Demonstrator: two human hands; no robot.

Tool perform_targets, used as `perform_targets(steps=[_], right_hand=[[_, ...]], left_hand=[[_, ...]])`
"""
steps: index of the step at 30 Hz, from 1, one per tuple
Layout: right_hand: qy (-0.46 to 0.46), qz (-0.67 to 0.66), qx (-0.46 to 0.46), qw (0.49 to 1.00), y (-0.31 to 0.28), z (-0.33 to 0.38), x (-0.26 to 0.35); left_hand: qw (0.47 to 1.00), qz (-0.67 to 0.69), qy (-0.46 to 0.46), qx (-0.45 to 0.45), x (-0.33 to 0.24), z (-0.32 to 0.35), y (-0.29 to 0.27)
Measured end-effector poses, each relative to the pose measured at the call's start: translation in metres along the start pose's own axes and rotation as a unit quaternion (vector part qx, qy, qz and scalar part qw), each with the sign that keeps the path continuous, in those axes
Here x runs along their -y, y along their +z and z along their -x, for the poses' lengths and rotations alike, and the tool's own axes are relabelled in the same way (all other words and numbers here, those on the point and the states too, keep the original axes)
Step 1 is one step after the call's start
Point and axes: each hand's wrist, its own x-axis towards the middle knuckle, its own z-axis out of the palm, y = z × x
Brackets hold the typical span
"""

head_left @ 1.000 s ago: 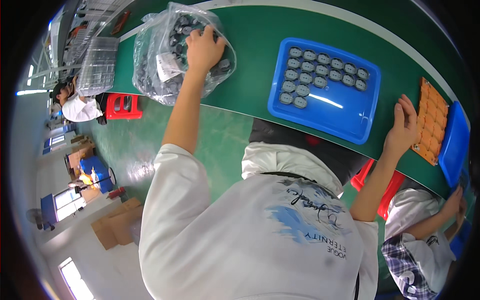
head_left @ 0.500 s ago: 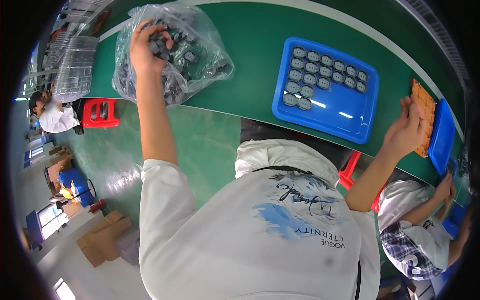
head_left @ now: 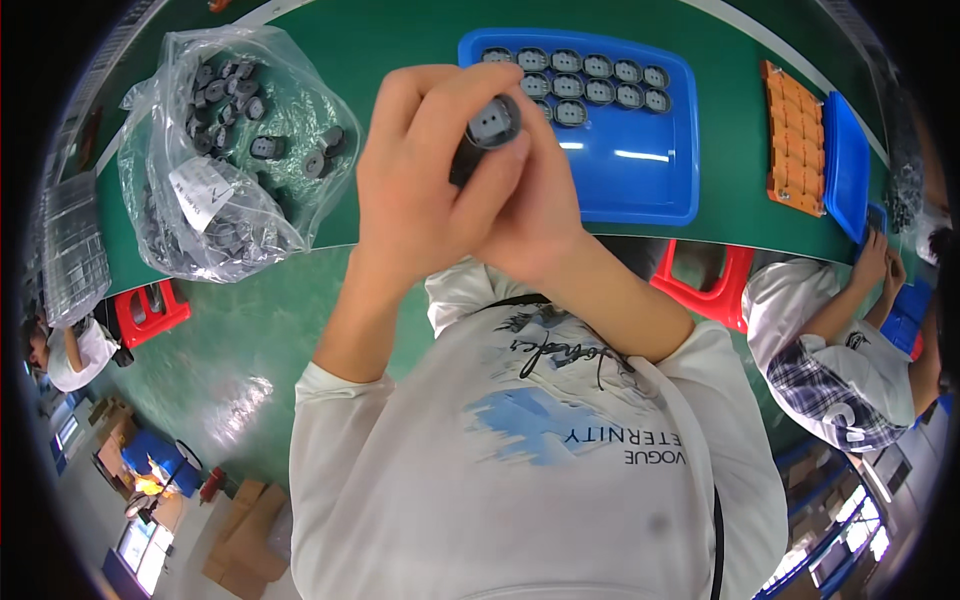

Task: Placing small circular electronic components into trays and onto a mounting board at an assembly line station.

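Observation:
My two hands are together in front of the table's near edge. My left hand (head_left: 415,180) is closed around a dark grey plastic connector housing (head_left: 493,124), its oval face with small holes turned up. My right hand (head_left: 545,205) presses against the left from the right side, its fingers wrapped round the same housing and partly hidden. Behind them is a blue tray (head_left: 640,190) with rows of similar grey housings (head_left: 567,87) in its far part; my hands cover its left side. A clear plastic bag (head_left: 320,110) to the left holds many loose grey housings.
An orange slotted block (head_left: 795,140) stands on the green table (head_left: 400,40) at the right, with another blue tray (head_left: 848,165) beside it. A co-worker (head_left: 840,350) sits at the right near a red stool (head_left: 705,285). Clear plastic trays (head_left: 75,240) are stacked far left.
My left hand has come out of the bag and moved right with grey parts. My right hand has moved left from near the orange block to meet it. The view has shifted.

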Motion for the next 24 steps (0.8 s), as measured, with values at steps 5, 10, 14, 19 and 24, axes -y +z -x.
perform_targets(steps=[5,10,14,19,24], right_hand=[[-0.058,0.029,-0.064,0.996,-0.015,0.012,0.003],[-0.087,-0.028,-0.033,0.995,-0.003,0.036,0.025],[-0.049,-0.136,0.041,0.989,0.000,0.039,0.034],[-0.078,-0.043,-0.012,0.996,-0.007,0.047,0.061],[-0.126,0.142,0.089,0.978,-0.024,0.087,0.128]], left_hand=[[0.995,0.076,0.058,0.036,-0.007,-0.001,0.024],[0.983,0.154,0.102,0.007,-0.009,-0.010,0.035],[0.979,0.123,0.163,-0.002,-0.018,-0.023,0.044],[0.949,0.270,-0.002,-0.163,-0.012,-0.031,0.034],[0.946,-0.184,-0.231,-0.133,0.053,-0.004,-0.075]])
